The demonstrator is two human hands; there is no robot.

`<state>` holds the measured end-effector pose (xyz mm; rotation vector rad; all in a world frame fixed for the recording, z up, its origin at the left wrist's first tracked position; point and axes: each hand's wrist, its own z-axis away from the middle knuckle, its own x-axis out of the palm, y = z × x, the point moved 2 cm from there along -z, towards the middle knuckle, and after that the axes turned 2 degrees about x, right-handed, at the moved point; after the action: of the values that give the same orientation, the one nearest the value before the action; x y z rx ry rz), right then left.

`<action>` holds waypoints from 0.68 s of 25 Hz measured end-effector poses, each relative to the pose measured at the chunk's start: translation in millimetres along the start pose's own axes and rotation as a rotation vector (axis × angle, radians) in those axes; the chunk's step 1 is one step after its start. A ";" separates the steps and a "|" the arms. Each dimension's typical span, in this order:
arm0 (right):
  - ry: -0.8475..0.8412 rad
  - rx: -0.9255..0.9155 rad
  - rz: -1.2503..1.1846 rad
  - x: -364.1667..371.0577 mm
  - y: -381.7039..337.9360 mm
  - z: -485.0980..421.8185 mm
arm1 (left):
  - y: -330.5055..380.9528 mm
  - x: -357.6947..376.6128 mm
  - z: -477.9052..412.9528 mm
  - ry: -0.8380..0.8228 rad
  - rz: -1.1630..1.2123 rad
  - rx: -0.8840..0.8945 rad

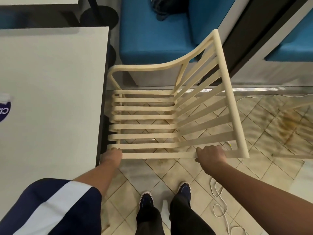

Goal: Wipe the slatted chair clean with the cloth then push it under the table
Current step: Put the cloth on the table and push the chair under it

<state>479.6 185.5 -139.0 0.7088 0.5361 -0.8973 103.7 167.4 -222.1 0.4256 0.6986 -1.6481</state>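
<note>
Slatted chair (pixel 145 127) is standing side-on to the person, its front edge right against the table (pixel 50 82) edge and its backrest leaning off the opposite way. The seat doesn't look tucked under yet.

Both hands are gripping the chair's near arm rail (pixel 157 155). The left hand (pixel 112 154) is wrapping the front end of the rail, next to the table, with fingers curling over the top. It's blurred, so I can't give finger detail. The right hand (pixel 210 154) is clamping the rail toward the backrest end, knuckles up and fingers folding over the far side. Neither hand is holding anything else, and no cloth is in view.

Key geometry: the rail runs left-right across the person, and so does the chair's front-to-back axis. The table is lying to the chair's front, which is the person's left, so the push will probably be sideways to the left rather than forward. The left hand is leading at the table end and the right hand is trailing.

My read is that wiping is done or skipped and the push-in step is under way.

Around the chair:
- A blue bench seat (pixel 152 31) is sitting beyond its far side.
- Tiled floor (pixel 169 175) is showing under it and through the slats.
- A white cord (pixel 220 206) is trailing on the floor on the near side, by the backrest end. It could be a snag risk for feet or legs.
</note>
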 end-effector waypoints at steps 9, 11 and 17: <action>0.051 0.002 -0.052 8.2 -6.4 16.3 | 1.2 7.1 1.0 -0.008 -0.056 0.042; 0.047 -0.002 -0.041 9.9 -4.1 17.0 | 0.5 10.5 0.1 -0.014 -0.047 0.057; 0.051 0.015 -0.033 8.1 8.6 11.6 | 3.3 10.2 -4.1 0.051 -0.058 0.137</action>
<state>492.5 176.4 -134.0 0.7391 0.5883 -0.9171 104.4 162.1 -232.3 0.5514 0.6426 -1.7510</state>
